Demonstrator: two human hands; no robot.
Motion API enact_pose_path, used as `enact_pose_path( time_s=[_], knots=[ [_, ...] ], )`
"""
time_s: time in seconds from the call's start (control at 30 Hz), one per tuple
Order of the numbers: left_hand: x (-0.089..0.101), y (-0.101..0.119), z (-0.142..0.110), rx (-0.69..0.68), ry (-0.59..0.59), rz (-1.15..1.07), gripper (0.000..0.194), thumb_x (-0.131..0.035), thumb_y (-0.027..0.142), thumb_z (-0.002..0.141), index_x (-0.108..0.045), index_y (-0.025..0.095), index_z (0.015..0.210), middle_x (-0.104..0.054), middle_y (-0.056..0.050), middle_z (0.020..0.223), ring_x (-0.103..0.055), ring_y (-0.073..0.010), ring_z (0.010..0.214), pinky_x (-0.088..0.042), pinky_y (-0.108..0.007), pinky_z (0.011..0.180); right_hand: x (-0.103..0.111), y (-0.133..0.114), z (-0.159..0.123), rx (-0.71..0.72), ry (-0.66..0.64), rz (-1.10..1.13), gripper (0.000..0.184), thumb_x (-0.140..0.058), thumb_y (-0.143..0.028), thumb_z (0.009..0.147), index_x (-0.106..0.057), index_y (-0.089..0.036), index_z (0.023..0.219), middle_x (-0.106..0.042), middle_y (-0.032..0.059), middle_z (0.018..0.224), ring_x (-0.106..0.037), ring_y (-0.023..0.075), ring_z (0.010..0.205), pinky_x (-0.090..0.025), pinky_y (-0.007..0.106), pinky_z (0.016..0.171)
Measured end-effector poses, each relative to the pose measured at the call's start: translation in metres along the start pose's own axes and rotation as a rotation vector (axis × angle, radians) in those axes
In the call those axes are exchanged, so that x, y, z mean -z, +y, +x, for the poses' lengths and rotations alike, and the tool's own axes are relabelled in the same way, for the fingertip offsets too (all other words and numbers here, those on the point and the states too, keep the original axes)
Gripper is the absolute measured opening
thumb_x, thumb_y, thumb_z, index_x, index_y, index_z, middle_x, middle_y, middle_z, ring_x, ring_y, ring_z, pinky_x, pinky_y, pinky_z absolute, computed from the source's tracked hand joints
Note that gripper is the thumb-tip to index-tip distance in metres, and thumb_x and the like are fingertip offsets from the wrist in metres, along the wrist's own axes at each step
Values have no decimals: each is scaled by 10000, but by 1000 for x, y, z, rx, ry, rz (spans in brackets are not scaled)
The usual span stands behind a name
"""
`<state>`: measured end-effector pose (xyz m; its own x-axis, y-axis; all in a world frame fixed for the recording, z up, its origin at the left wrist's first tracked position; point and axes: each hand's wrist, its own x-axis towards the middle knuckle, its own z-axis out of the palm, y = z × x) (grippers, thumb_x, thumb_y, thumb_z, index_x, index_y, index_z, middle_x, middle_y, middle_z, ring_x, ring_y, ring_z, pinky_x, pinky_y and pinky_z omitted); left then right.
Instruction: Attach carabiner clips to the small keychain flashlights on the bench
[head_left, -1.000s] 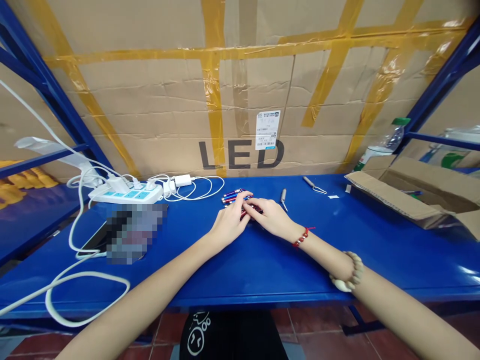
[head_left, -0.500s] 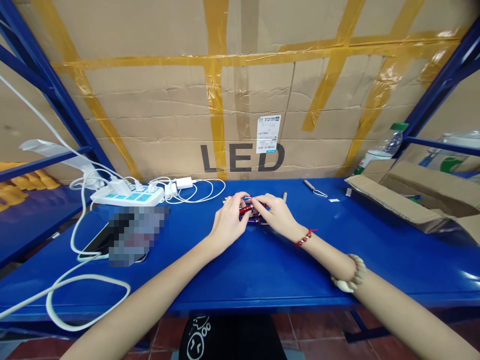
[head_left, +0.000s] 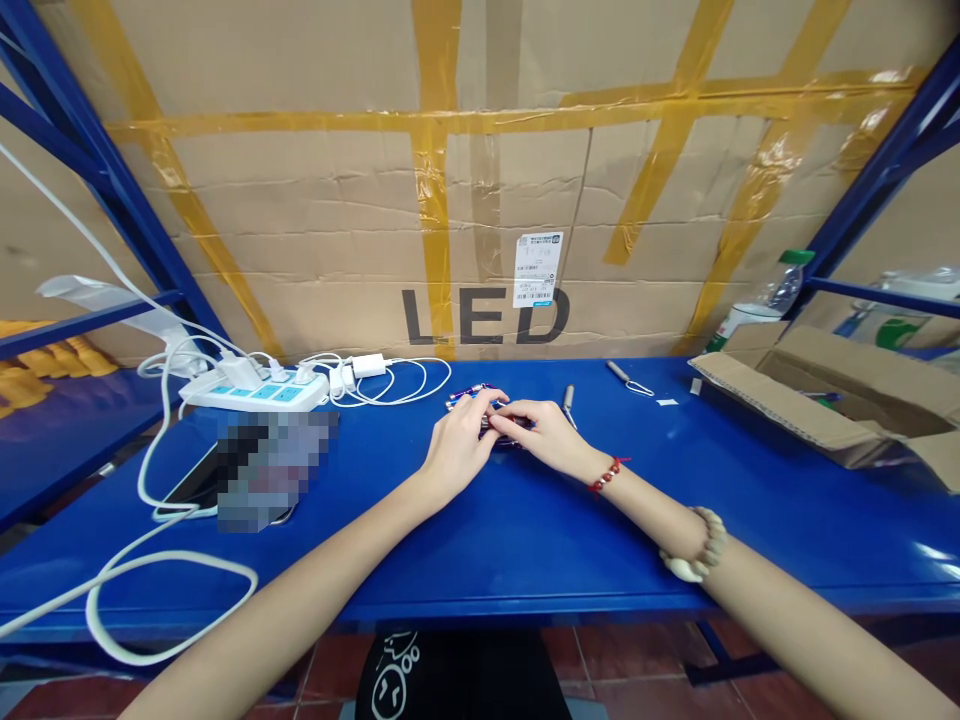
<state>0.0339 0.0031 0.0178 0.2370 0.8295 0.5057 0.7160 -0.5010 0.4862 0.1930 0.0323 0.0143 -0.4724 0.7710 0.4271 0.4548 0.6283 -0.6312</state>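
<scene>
In the middle of the blue table, my left hand [head_left: 463, 445] has its fingers curled round a small shiny red tube, now mostly covered by the fingers. My right hand [head_left: 546, 430] meets it there, thumb and fingertips pinched together at the same spot; what they grip is hidden. Shiny blue and purple metal tubes [head_left: 466, 398] lie just beyond my left fingers. More dark, shiny pieces [head_left: 517, 430] show under my right hand, too covered to name. A grey tube with a cord loop [head_left: 568, 397] lies just past my right hand.
Another grey tube with a loop [head_left: 619, 373] lies farther back, near white scraps [head_left: 666, 402]. At right are an open cardboard box [head_left: 795, 425] and a green-capped bottle [head_left: 780, 285]. A white power strip [head_left: 259, 392], cables and a blurred-out device [head_left: 262, 470] occupy the left.
My right hand has closed in and lowered over the pieces, so the red tube is less visible. More of the blue and purple tubes shows beyond my left hand.
</scene>
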Motion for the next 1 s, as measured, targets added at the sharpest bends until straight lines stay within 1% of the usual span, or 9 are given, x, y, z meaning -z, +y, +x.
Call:
enact_pose_path(
  time_s=[0.1, 0.17, 0.23, 0.33, 0.47, 0.6, 0.73, 0.83, 1.0],
  knots=[
    [0, 0, 0, -7, 4, -5, 284, -557, 176, 812, -551, 276, 1078, -629, 7, 1097, -584, -158, 1016, -481, -275, 871, -1, -2, 0, -33, -43, 82, 462, -403, -515, 892, -690, -163, 812, -665, 25, 696, -552, 130, 600, -406, 243, 568],
    [-1, 0, 0, -23, -2, -6, 266, -575, 188, 808, -568, 272, 1060, -637, 9, 1064, -591, -154, 979, -482, -267, 858, -1, -2, 0, -68, -79, 118, 521, -373, -552, 887, -645, -152, 694, -576, -2, 556, -494, 109, 509, -367, 234, 510],
    [-2, 0, 0, -22, -1, -2, 259, -589, 193, 804, -579, 274, 1050, -641, 11, 1038, -594, -152, 951, -482, -264, 846, -1, -1, 0, -95, -104, 136, 552, -362, -578, 879, -605, -150, 629, -500, -21, 489, -448, 99, 466, -331, 232, 481],
    [-2, 0, 0, 5, 12, 5, 242, -606, 218, 801, -588, 276, 1036, -645, 11, 1018, -593, -160, 942, -484, -272, 832, -2, 2, 1, -97, -95, 155, 574, -346, -589, 880, -642, -134, 693, -516, -15, 528, -436, 101, 498, -315, 233, 489],
    [-2, 0, 2, 39, 4, 10, 232, -610, 225, 799, -586, 261, 1027, -649, -3, 1014, -584, -181, 962, -486, -297, 823, -2, 4, 2, -67, -56, 149, 540, -350, -556, 896, -688, -137, 851, -625, 20, 703, -512, 128, 628, -371, 240, 576],
    [-4, -1, 2, 65, -3, -9, 214, -566, 184, 817, -582, 265, 1015, -649, -3, 1043, -569, -183, 985, -478, -314, 860, -1, 4, 2, -24, -19, 83, 470, -374, -500, 908, -692, -159, 844, -655, 43, 825, -556, 146, 739, -393, 244, 652],
    [-4, -1, 1, 80, 10, -3, 217, -521, 138, 822, -586, 261, 989, -654, -6, 1030, -569, -187, 974, -462, -338, 897, -3, 6, 2, -37, 1, 34, 430, -400, -465, 906, -689, -156, 832, -655, 46, 823, -554, 138, 710, -384, 242, 637],
    [-4, -1, 1, 90, 15, 15, 241, -497, 103, 810, -584, 259, 971, -656, -3, 1001, -564, -194, 974, -445, -362, 923, -5, 7, 2, -48, 8, 33, 420, -427, -478, 890, -693, -161, 820, -657, 36, 779, -546, 130, 664, -384, 238, 612],
    [-3, -2, 2, 72, 19, 10, 273, -442, 62, 805, -581, 238, 961, -638, -17, 997, -558, -189, 978, -437, -357, 925, -9, 12, 2, -94, 21, 35, 386, -470, -492, 862, -679, -169, 828, -634, 4, 682, -493, 108, 547, -355, 231, 537]
  ],
)
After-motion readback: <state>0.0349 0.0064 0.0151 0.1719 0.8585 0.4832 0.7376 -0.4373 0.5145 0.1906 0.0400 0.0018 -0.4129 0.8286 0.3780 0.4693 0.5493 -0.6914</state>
